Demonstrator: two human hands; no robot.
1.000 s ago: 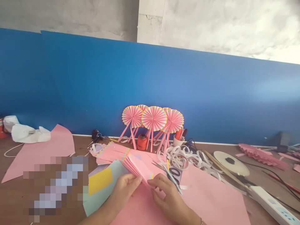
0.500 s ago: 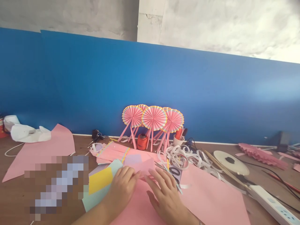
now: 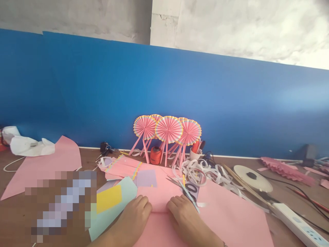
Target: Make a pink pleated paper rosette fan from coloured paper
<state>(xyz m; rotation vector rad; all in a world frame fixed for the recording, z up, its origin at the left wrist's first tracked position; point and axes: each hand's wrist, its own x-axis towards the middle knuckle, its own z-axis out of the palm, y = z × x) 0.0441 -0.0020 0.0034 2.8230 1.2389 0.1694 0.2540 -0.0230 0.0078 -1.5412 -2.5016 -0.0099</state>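
Observation:
In the head view my left hand (image 3: 137, 214) is closed on the left side of a pink paper sheet (image 3: 160, 200), its fingers curled over a fold line. My right hand (image 3: 183, 216) grips the same sheet on the right, fingers bent and pressed together at the fold. The fold runs straight across between both hands; thumbs and fingertips are mostly hidden. Light blue paper (image 3: 128, 188) with a yellow piece (image 3: 109, 199) lies beside my left hand. Just beyond my right hand are scissors (image 3: 191, 188) with dark handles and a light blue strip (image 3: 189, 197). A lilac paper piece (image 3: 146, 177) lies ahead.
Several pleated pink paper fans (image 3: 169, 129) stand against the blue partition (image 3: 102, 85). White curled strips (image 3: 203, 171) heap at right, near a cream lid (image 3: 253, 178), a wooden stick (image 3: 246, 188) and a white power strip (image 3: 298, 223). A pixelated patch covers the left table.
Both hands have come down toward me and apart, from pinching near the sheet's far part to its fold. The lilac piece and scissor blades now show more fully.

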